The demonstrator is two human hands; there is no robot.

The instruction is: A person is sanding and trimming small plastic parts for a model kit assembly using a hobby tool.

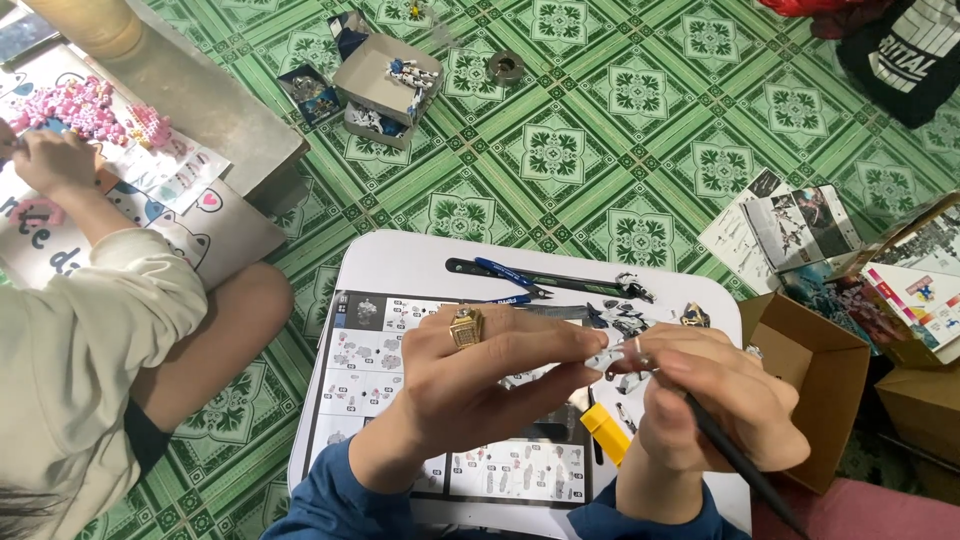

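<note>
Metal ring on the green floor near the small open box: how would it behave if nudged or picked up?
The metal ring lies flat, so a nudge would probably slide it on the smooth patterned floor, not roll it. It looks thick and solid, so likely heavy for its size and rigid. Stood on edge, it would probably roll.

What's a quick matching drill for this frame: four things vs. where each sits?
Things:
1. gold ring
2. blue-handled cutters
3. yellow tool
4. pink bricks

Places:
A. far edge of the white table, beyond both hands
B. top left, in front of another person's hand
C. on a finger of the left hand
D. on the table, just below where the left hand and right hand meet

Pairs: 1-C, 2-A, 3-D, 4-B
</note>
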